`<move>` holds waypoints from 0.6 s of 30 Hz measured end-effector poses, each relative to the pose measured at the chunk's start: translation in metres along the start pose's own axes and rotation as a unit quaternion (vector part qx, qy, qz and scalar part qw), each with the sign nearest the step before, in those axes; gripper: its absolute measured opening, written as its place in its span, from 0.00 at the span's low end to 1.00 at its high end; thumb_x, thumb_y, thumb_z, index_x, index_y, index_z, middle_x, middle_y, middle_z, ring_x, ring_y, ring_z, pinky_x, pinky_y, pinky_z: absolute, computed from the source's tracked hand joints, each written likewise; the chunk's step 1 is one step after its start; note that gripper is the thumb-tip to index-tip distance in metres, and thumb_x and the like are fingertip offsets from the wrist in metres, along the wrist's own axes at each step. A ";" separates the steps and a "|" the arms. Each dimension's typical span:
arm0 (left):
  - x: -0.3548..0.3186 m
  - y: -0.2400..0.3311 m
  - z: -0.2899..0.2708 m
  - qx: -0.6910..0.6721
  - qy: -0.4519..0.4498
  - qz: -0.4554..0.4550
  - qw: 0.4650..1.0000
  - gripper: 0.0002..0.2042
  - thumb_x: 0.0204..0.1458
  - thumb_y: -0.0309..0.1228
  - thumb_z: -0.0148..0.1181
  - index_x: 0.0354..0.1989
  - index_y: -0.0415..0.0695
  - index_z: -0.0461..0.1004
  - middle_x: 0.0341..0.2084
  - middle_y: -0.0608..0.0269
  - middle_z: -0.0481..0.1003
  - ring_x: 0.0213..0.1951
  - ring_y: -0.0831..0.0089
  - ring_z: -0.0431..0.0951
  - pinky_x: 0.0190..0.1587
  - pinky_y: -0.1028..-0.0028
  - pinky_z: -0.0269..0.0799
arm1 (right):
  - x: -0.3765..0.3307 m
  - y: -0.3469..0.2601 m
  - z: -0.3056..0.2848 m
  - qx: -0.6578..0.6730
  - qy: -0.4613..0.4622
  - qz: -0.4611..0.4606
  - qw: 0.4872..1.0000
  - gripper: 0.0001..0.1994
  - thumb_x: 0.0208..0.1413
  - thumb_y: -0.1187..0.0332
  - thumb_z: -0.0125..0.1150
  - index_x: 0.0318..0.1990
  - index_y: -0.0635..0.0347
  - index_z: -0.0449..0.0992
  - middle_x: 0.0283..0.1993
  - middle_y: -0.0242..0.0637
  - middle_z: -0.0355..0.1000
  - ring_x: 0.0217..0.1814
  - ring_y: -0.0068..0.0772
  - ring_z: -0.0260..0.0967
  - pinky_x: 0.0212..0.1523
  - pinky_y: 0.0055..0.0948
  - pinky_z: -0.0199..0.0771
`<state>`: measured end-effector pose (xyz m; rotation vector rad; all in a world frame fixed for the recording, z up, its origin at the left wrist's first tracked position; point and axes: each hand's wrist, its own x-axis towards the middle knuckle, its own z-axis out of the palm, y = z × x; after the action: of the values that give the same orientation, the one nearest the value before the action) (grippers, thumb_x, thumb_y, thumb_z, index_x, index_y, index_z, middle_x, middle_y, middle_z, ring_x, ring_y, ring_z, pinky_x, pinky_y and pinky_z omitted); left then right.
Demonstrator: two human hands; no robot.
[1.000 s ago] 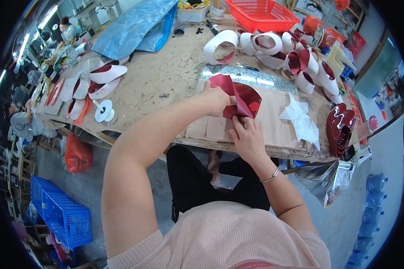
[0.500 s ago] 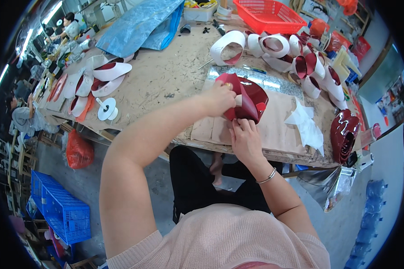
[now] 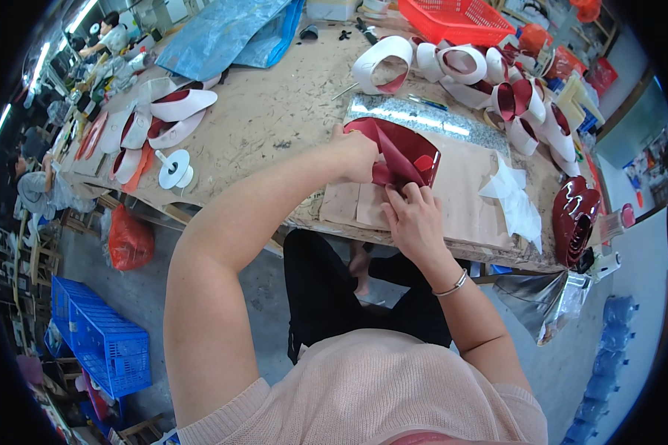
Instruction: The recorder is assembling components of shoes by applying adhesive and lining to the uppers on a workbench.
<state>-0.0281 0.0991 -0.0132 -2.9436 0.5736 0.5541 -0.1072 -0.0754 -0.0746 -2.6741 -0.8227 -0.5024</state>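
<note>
A glossy dark red shoe upper (image 3: 416, 142) stands bent open over the near part of the workbench, its matte inner side showing. My left hand (image 3: 358, 156) grips its left side, with the fingertips partly hidden behind the folded piece. At the near lower edge, my right hand (image 3: 414, 215) pinches the material between thumb and fingers. Beneath the upper lie flat beige sheets (image 3: 467, 189) and a grey speckled stone slab (image 3: 460, 132).
White shoe uppers with red linings (image 3: 464, 65) crowd the back right, beside a red basket (image 3: 460, 22). More white uppers (image 3: 184, 104) and a white spool (image 3: 175, 170) sit left. Stacked dark red uppers (image 3: 574, 219) and a crumpled white sheet (image 3: 516, 196) are at right.
My left hand has shifted slightly left along the upper, which has turned and folded a little more. My right hand has moved slightly right, its fingers still on the near edge.
</note>
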 end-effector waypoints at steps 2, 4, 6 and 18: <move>0.000 0.003 -0.004 0.006 0.010 -0.012 1.000 0.14 0.42 0.34 0.56 0.39 0.52 0.80 0.38 0.61 0.78 0.49 0.62 0.73 0.55 0.50 0.53 | 0.003 -0.004 0.001 -0.016 -0.002 0.012 1.000 0.17 0.54 0.61 0.57 0.48 0.60 0.74 0.42 0.36 0.66 0.47 0.38 0.62 0.45 0.37 0.61; 0.001 0.006 0.002 0.003 0.018 -0.025 1.000 0.13 0.41 0.38 0.60 0.37 0.52 0.81 0.35 0.62 0.78 0.48 0.62 0.72 0.54 0.54 0.53 | 0.003 -0.012 0.010 -0.030 0.022 0.006 0.999 0.18 0.54 0.60 0.57 0.47 0.63 0.73 0.44 0.38 0.65 0.49 0.39 0.61 0.48 0.39 0.60; 0.001 0.004 0.000 0.007 0.025 -0.022 0.999 0.12 0.41 0.40 0.62 0.35 0.52 0.81 0.33 0.63 0.78 0.47 0.62 0.72 0.53 0.56 0.54 | 0.013 -0.021 0.017 -0.023 0.044 -0.020 0.999 0.19 0.53 0.59 0.56 0.47 0.65 0.72 0.44 0.38 0.65 0.49 0.38 0.61 0.49 0.40 0.59; -0.018 -0.036 0.000 0.146 0.201 0.230 0.941 0.08 0.38 0.38 0.64 0.26 0.51 0.80 0.27 0.67 0.76 0.42 0.66 0.73 0.52 0.62 0.61 | 0.010 -0.020 0.036 -0.014 0.087 -0.019 0.996 0.21 0.55 0.60 0.55 0.49 0.68 0.71 0.44 0.40 0.65 0.48 0.38 0.63 0.49 0.39 0.61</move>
<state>-0.0299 0.1385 -0.0056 -2.6346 1.2799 -0.1178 -0.1024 -0.0412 -0.0996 -2.5977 -0.8218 -0.7500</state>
